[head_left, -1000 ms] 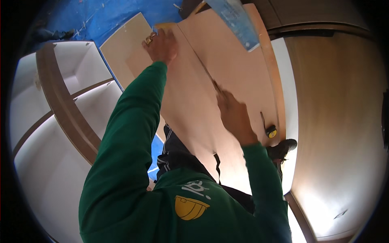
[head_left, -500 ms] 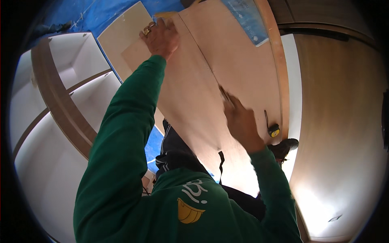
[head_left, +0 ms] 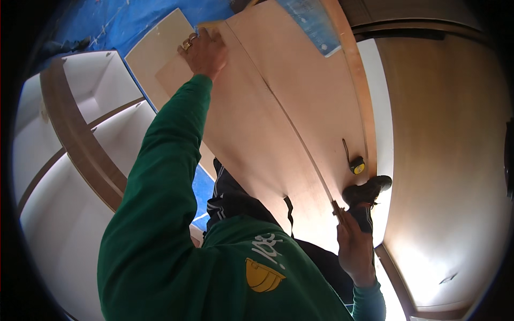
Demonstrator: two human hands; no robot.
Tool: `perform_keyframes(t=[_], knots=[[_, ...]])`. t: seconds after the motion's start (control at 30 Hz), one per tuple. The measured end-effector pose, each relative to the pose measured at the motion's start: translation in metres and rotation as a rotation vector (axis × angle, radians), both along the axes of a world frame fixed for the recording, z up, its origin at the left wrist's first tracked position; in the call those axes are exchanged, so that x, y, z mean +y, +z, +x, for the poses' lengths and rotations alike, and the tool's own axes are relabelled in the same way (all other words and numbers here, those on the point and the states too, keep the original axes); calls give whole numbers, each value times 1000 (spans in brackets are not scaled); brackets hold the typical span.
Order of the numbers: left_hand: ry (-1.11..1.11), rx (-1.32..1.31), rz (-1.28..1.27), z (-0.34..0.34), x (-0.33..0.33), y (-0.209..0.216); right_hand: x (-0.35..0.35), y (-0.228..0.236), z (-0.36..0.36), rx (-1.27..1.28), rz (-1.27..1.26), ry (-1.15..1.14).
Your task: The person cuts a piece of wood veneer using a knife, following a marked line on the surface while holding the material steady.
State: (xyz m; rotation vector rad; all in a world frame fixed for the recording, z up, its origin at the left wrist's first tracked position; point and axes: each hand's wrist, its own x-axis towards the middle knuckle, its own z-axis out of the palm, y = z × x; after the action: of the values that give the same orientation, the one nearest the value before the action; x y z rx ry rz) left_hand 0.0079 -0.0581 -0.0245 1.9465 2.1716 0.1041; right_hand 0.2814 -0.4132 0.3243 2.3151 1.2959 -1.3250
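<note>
A large pale brown board [head_left: 310,107] lies in front of me, with a dark, narrow cut line running down from its far edge. My right hand [head_left: 354,249] is closed round the handle of a handsaw at the lower right. The handsaw's long thin blade [head_left: 302,144] stretches from that hand up to the cut line. At the far left of the board my left hand [head_left: 208,55], with rings on it, lies with fingers extended over the surface near the edge. A black and yellow tape measure [head_left: 357,166] with a wrist strap rests on the board's right side.
Open white cabinet compartments [head_left: 118,128] stand on the left. Blue sheeting [head_left: 139,27] covers the floor beyond. A blue printed packet [head_left: 313,24] lies on the board's far right. My dark shoe [head_left: 369,190] is beside the board, and a wooden panel [head_left: 444,150] stands at right.
My right hand has drawn the handsaw back toward me and to the right, so more of its blade shows. The left hand stays at the same spot on the board. The view has shifted slightly.
</note>
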Motion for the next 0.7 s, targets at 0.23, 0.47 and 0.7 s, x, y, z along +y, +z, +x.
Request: perform_keyframes(t=[0.23, 0.47, 0.7], knots=[[73, -90, 99, -3, 5, -19, 136, -226, -49, 134, 386, 56], [-12, 44, 148, -6, 6, -21, 74, -145, -28, 106, 340, 63], [61, 13, 63, -2, 9, -21, -2, 22, -4, 23, 13, -72]])
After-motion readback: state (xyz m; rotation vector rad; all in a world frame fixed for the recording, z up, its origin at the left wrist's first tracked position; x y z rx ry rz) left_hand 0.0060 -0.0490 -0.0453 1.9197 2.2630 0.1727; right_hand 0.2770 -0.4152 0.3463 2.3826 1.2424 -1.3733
